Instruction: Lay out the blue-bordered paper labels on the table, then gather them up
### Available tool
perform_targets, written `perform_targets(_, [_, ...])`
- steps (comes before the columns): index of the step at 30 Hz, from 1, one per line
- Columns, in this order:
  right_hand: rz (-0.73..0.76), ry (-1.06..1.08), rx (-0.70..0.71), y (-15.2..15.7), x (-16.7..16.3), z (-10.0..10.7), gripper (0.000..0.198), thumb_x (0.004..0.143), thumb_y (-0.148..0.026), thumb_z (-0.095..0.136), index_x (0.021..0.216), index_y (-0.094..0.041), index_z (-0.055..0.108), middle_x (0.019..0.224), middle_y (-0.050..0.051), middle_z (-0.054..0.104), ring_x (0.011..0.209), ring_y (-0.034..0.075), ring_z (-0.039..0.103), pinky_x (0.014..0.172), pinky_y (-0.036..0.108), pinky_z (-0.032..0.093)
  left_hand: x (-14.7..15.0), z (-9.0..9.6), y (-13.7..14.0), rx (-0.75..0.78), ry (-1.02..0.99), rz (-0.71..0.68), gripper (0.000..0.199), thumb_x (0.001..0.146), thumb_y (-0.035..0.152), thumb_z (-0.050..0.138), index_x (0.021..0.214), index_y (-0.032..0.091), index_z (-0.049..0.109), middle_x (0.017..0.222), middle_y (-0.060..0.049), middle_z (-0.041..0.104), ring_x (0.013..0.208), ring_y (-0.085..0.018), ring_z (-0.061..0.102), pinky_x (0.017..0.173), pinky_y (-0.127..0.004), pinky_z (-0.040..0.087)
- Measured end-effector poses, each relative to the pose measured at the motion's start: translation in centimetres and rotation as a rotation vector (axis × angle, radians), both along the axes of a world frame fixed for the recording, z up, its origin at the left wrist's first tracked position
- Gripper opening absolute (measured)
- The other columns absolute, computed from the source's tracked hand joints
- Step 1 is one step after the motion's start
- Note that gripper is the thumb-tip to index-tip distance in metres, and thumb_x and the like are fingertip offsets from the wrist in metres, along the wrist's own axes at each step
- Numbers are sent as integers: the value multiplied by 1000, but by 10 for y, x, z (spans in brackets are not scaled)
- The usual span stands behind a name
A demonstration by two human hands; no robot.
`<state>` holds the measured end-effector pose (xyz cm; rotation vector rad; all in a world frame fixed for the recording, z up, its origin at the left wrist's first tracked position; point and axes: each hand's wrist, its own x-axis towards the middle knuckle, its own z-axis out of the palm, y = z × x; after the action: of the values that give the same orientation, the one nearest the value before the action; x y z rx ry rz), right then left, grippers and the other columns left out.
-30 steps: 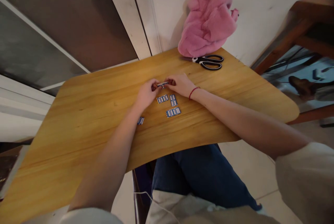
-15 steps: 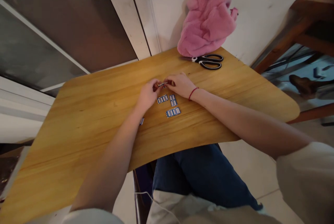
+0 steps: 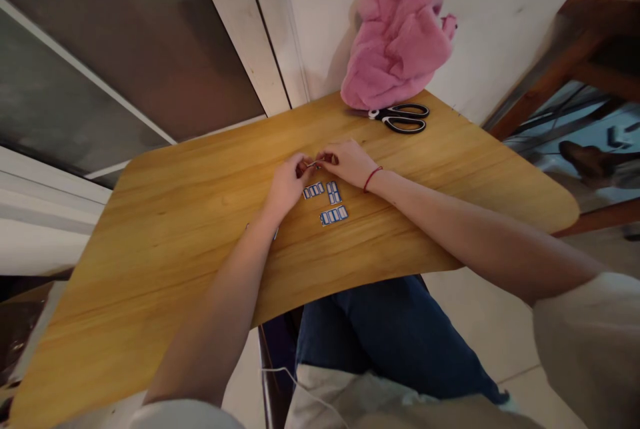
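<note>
My left hand (image 3: 289, 181) and my right hand (image 3: 350, 161) meet above the middle of the wooden table, both closed in a pinch. Between their fingertips is a small thin whitish piece (image 3: 313, 164), seen nearly edge-on, so its face is hidden. Just below the hands lie three flat white pieces with blue borders: a left one (image 3: 314, 190), a right one (image 3: 333, 192) and a lower one (image 3: 334, 215). My left forearm partly covers another small piece (image 3: 276, 234). A red cord bracelet circles my right wrist.
Black-handled scissors (image 3: 403, 117) lie near the table's back edge, blades partly under a fluffy pink bundle (image 3: 397, 39) against the wall. The wooden table (image 3: 165, 229) has a rounded right corner. Wooden furniture (image 3: 575, 56) stands at the right.
Both hands stay together over the same spot, with the thin piece at a slightly different tilt. The whole view has shifted a little; the pieces on the table keep their arrangement.
</note>
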<state>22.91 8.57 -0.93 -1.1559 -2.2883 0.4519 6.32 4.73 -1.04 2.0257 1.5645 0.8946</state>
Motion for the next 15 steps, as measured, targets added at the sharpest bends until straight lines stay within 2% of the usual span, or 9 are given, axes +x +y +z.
perform_targets(3, [17,69,11,-1,-1,0,15,84,-24,59,88,-14,70,76,2,65,66,11,51,71,27,35,0,7,-1,23,0,28,6,83,24,56,82,19,59,66,3,52,60,-10,45,59,-24,35])
perform_targets(7, [76,330,-46,-7,0,3,26,86,-36,58,86,-12,68,74,3,62,64,9,47,62,24,35,-6,32,-11,39,21,96,5,76,23,63,77,18,63,75,1,56,62,-10,45,63,-25,37])
perform_targets(11, [67,605,-163,-10,3,3,46,90,-52,43,90,-11,64,66,0,53,57,8,44,56,23,33,-12,45,-39,-252,-127,43,11,75,29,62,73,18,63,69,1,60,64,-12,50,64,-26,38])
perform_targets(13, [32,680,-199,-8,5,1,48,90,-54,42,91,-11,63,63,-1,49,55,7,42,54,22,32,-11,41,-53,-377,-188,21,10,71,27,64,74,17,63,71,0,63,67,-13,53,66,-27,40])
perform_targets(15, [14,708,-217,-5,5,-1,47,90,-54,42,91,-12,62,62,-2,48,55,7,41,52,22,32,-9,33,-62,-403,-215,42,12,68,24,66,77,17,62,72,0,63,68,-13,55,67,-27,40])
